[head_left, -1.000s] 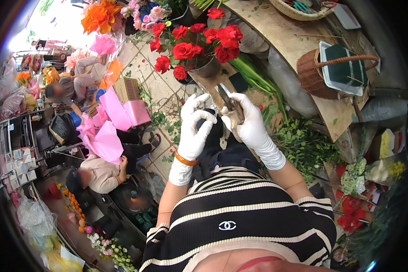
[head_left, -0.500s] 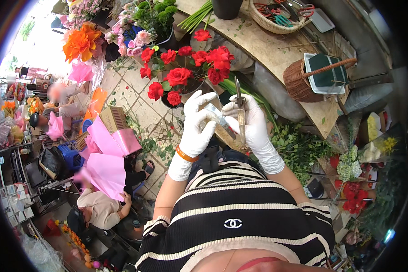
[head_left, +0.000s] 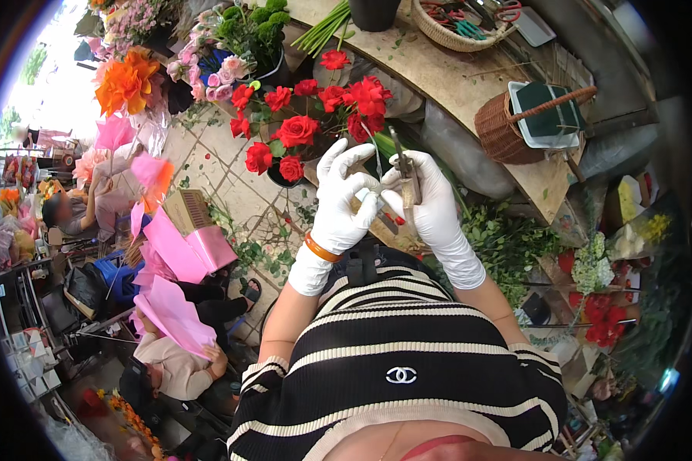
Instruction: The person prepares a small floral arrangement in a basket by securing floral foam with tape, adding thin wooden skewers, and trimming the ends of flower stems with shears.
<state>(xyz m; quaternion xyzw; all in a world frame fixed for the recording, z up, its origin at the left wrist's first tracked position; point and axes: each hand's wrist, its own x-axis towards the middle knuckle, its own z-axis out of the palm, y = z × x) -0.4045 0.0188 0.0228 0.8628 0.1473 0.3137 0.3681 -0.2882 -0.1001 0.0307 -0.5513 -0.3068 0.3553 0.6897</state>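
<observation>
My left hand [head_left: 344, 201], in a white glove with an orange bracelet at the wrist, is closed with fingers bent around a small pale roll [head_left: 361, 195] that looks like clear tape. A thin whitish strip [head_left: 377, 157] rises between my two hands, its far end near the roses. My right hand [head_left: 427, 196], also gloved, grips a worn, narrow metal tool [head_left: 407, 178] with a dark tip pointing away from me; its exact kind is unclear. The right fingertips come close to the strip. Just beyond my hands stand red roses [head_left: 297, 131] in a dark pot.
A wooden table [head_left: 430, 84] on the right bears a wicker basket [head_left: 500, 131] and a shallow basket of scissors [head_left: 461, 38]. Cut greenery [head_left: 507, 242] lies at my right. On the left, a seated person [head_left: 181, 365] handles pink paper [head_left: 178, 315]; another person sits farther off.
The thin strip now stands upright between my hands, where a wider pale piece showed before. My left hand has turned slightly inward. The seated person's pink paper has shifted.
</observation>
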